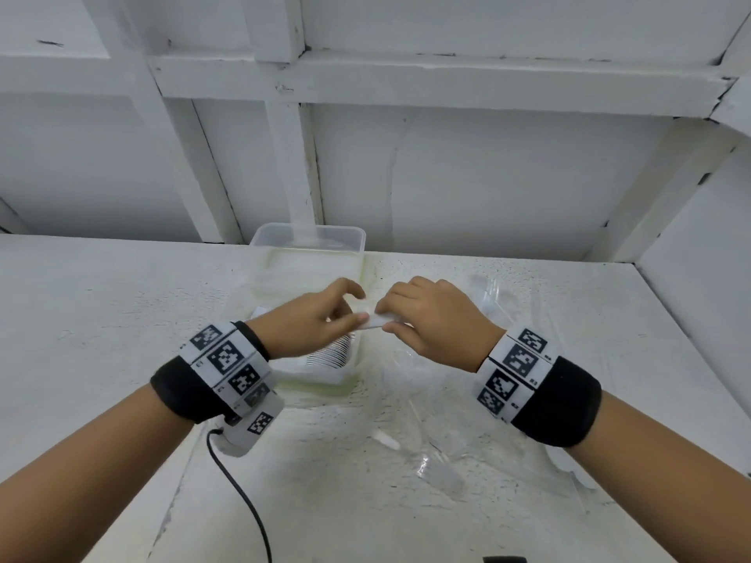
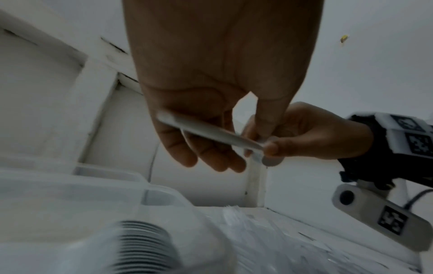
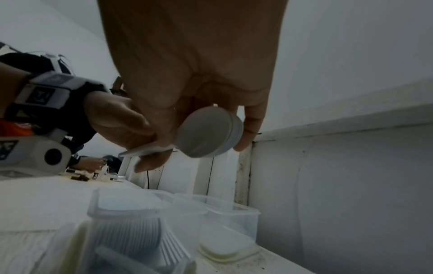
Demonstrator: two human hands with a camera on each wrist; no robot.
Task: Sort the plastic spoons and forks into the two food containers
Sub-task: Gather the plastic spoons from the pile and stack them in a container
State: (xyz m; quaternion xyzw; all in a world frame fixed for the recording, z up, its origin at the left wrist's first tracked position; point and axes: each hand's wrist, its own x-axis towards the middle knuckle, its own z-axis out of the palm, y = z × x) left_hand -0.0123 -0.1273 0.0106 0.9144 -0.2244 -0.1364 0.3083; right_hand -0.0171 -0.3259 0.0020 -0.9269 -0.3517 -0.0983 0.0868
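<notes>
Your right hand grips a small stack of white plastic spoons, nested bowl in bowl, with the handles pointing toward your left hand. That left hand has its thumb and fingers curled onto the handle end, pinching at it as if to peel one piece off or take over the stack; which of the two you cannot tell from these views. Both hands hover above the near food container, which already carries a tight row of forks stood on edge, so the fork side looks well advanced. The far food container sits just behind it against the wall; the right wrist view shows something pale and rounded lying in its bottom, probably spoons, though it is too blurred to be sure. Crumpled clear plastic wrapping lies on the bench at your right, and whether loose cutlery remains in it cannot be made out. By that reading, the spoons in hand are among the last to be placed.
</notes>
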